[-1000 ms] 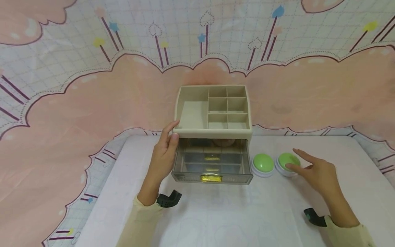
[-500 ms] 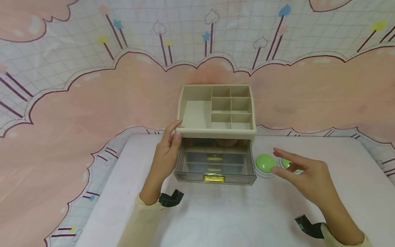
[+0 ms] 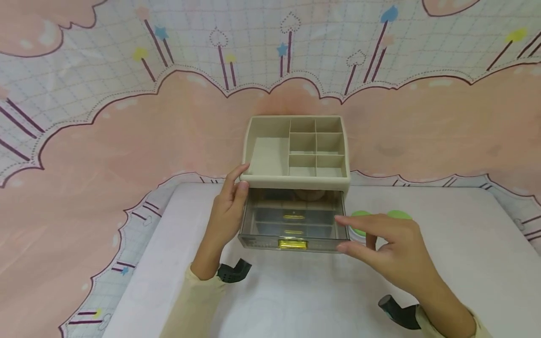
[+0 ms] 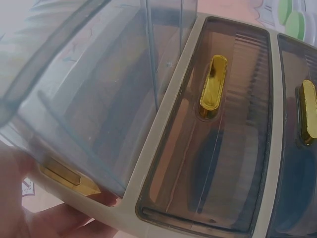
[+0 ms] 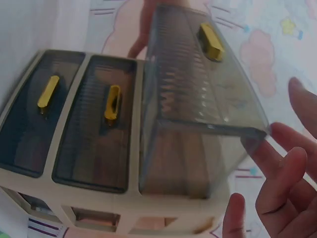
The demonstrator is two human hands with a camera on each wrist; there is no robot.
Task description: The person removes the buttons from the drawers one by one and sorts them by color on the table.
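Note:
A beige organizer (image 3: pixel 296 180) with open top compartments stands at the back of the table. Its smoky clear top drawer (image 3: pixel 291 225) with a gold handle (image 3: pixel 289 244) is pulled out. My left hand (image 3: pixel 241 178) grips the organizer's front left corner, with the thumb on the rim. My right hand (image 3: pixel 340 232) is at the drawer's front right corner with straight fingers, index along the side and thumb at the front. In the right wrist view the fingers (image 5: pixel 285 173) hover by the drawer (image 5: pixel 198 99) corner. The left wrist view shows the two lower drawers (image 4: pixel 213 148) closed.
Two green dome buttons (image 3: pixel 359 214) (image 3: pixel 399 214) sit right of the organizer, mostly hidden behind my right hand. A white mat (image 3: pixel 296 291) covers the table. Pink patterned cloth (image 3: pixel 127 141) hangs behind and around it.
My right hand has moved left from the green buttons to the drawer's front right corner and now covers the buttons. The left hand and the drawer have stayed put.

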